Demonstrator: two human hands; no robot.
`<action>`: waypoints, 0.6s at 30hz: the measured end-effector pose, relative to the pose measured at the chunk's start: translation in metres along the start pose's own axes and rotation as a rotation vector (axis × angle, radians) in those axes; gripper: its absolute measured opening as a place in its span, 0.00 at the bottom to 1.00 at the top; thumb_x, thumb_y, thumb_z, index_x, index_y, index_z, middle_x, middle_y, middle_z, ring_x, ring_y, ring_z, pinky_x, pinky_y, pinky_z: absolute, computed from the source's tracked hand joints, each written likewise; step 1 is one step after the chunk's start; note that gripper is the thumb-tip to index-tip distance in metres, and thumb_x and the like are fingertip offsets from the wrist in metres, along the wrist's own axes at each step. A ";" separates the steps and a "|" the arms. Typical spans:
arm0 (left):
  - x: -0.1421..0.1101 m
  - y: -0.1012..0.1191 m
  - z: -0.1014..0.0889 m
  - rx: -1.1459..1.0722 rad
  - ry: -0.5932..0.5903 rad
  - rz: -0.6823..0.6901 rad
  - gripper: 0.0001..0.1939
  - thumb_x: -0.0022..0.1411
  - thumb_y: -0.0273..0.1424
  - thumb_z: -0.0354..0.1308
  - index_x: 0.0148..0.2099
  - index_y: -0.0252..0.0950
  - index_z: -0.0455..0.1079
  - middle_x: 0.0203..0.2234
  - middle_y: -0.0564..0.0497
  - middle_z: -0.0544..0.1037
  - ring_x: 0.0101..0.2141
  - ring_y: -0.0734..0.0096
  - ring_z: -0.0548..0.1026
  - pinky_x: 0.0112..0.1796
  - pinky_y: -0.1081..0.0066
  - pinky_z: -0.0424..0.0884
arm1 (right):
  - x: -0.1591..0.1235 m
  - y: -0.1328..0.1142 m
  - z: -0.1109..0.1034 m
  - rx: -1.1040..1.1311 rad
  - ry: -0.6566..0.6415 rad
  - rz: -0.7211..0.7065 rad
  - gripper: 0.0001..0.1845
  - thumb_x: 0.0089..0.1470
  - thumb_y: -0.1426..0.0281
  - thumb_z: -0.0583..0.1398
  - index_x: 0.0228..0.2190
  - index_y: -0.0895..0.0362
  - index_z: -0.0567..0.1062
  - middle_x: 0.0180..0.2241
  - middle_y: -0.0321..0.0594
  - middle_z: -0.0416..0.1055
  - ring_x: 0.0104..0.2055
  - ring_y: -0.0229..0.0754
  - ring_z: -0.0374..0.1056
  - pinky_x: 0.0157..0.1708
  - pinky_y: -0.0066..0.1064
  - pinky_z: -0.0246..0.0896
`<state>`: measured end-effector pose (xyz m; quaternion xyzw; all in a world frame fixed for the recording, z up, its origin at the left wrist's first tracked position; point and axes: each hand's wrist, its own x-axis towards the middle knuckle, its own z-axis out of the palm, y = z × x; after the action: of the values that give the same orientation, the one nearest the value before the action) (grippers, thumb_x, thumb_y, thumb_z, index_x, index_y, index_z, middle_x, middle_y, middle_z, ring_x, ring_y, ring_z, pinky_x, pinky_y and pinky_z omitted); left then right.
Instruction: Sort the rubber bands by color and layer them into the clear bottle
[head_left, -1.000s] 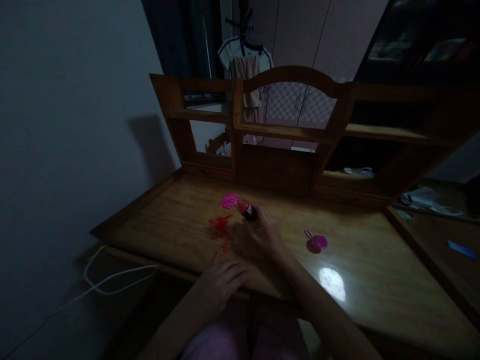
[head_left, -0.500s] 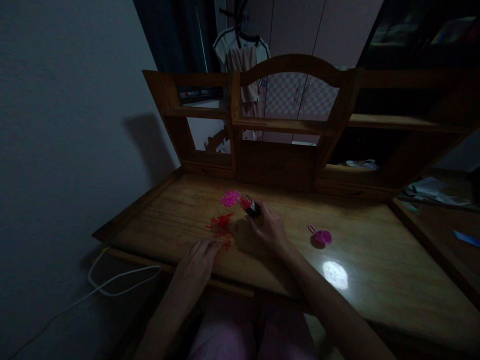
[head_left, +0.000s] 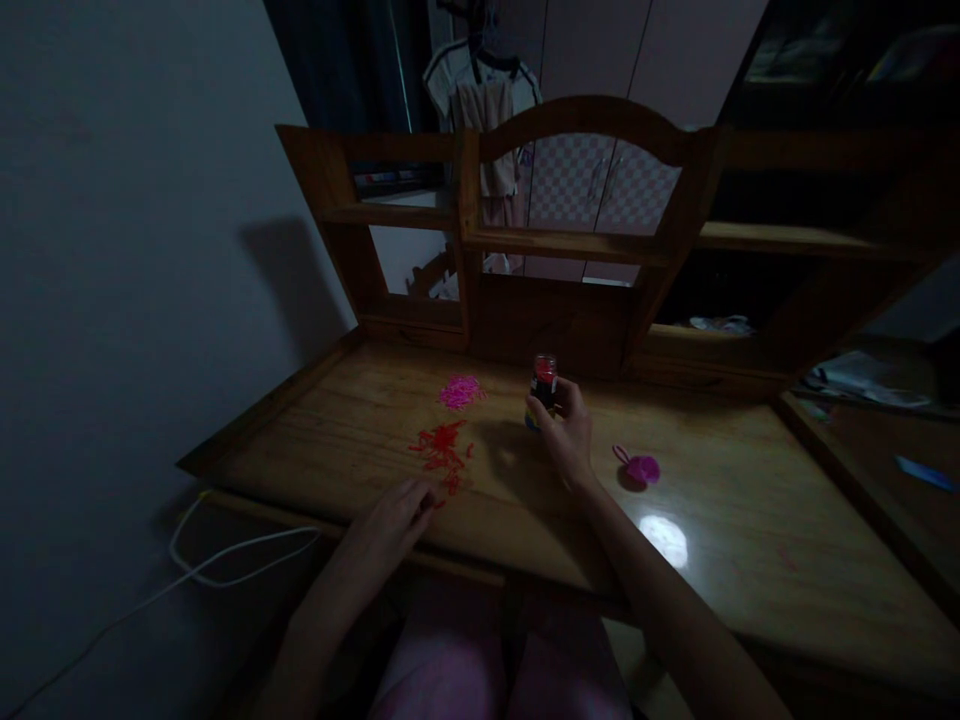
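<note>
My right hand (head_left: 568,432) is closed around a small clear glass jar (head_left: 544,383) with a dark label and red bits inside. The jar stands nearly upright, and its uncapped mouth faces up. My left hand (head_left: 394,518) rests by the desk's front edge, fingers curled and pressed together; whatever they may hold is hidden. One small red piece (head_left: 439,504) lies at its fingertips. Just beyond is a loose pile of thin red strips (head_left: 441,445), of a material I cannot make out. Behind that sits a pile of small pink pieces (head_left: 460,391).
A pink cup-like item with a loop handle (head_left: 643,469) lies on the wooden desk (head_left: 720,500), right of my right hand. A wooden shelf unit (head_left: 566,243) rises at the back. On the left, a white cable (head_left: 247,548) hangs by the front edge.
The jar was tilted toward the piles; my right hand has moved it right and turned it upright. My left hand has drawn slightly back from the red strips, its fingers more curled.
</note>
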<state>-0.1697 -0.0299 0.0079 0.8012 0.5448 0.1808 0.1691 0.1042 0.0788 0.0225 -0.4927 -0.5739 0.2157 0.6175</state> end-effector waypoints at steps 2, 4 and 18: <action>0.007 -0.003 -0.001 -0.031 -0.023 0.020 0.05 0.63 0.27 0.51 0.40 0.38 0.67 0.35 0.50 0.75 0.37 0.66 0.75 0.39 0.67 0.71 | -0.001 0.000 0.001 0.005 -0.008 0.003 0.23 0.53 0.60 0.62 0.49 0.55 0.68 0.43 0.45 0.74 0.43 0.46 0.71 0.43 0.40 0.66; 0.015 -0.004 -0.001 -0.054 -0.011 0.047 0.05 0.62 0.27 0.51 0.40 0.38 0.67 0.35 0.50 0.75 0.36 0.67 0.74 0.38 0.68 0.71 | -0.002 -0.001 0.002 -0.009 -0.018 -0.014 0.23 0.53 0.60 0.62 0.49 0.55 0.68 0.43 0.45 0.74 0.43 0.46 0.71 0.44 0.40 0.66; 0.038 -0.008 0.018 0.118 0.134 0.152 0.27 0.65 0.28 0.54 0.65 0.47 0.58 0.66 0.46 0.55 0.66 0.56 0.53 0.61 0.52 0.58 | -0.008 -0.010 0.005 -0.048 -0.107 -0.097 0.21 0.54 0.63 0.61 0.48 0.55 0.69 0.44 0.45 0.73 0.44 0.46 0.70 0.46 0.40 0.66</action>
<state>-0.1549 0.0071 -0.0074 0.8348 0.5023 0.2139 0.0707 0.0945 0.0701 0.0264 -0.4666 -0.6344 0.1978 0.5837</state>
